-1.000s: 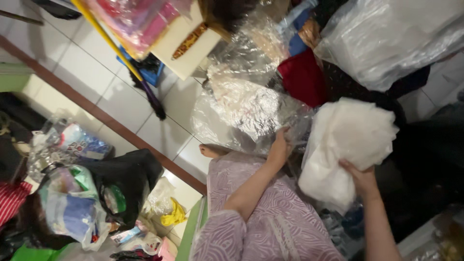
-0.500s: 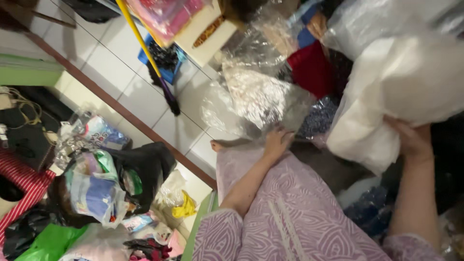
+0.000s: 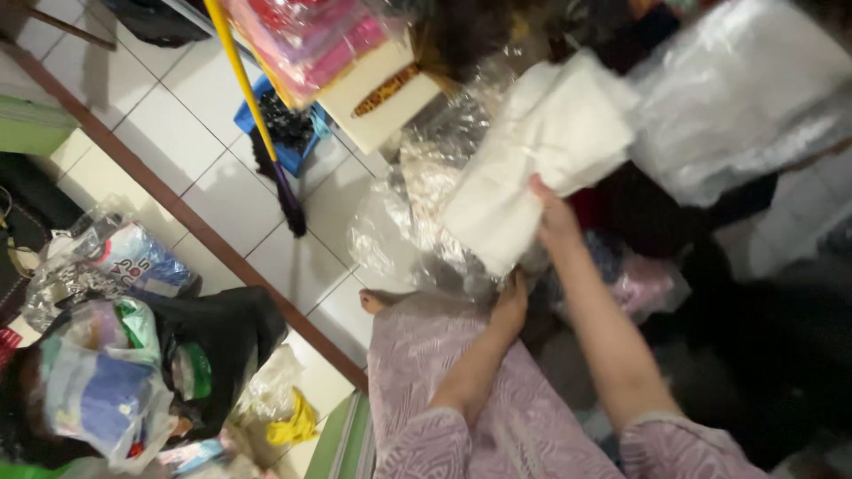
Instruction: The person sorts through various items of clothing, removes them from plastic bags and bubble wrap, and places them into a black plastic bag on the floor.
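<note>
1. White floor tiles with a brown threshold strip carry the clutter; nearest the camera a lap in pink patterned cloth fills the bottom edge.
2. Left hand rests low by the knee against crinkled clear plastic wrap; whether its fingers are closed on anything I cannot tell.
3. Right hand is clamped on the lower edge of a white folded cloth bundle, fingers curled, thumb on top.
4. That bundle has shifted: a second ago it hung at the right, low beside the arm; now it is lifted up and across, above the plastic wrap, so the carrying is under way.
5. Farther off lie a yellow-handled broom, a blue basket and bulging plastic bags at the left.
</note>
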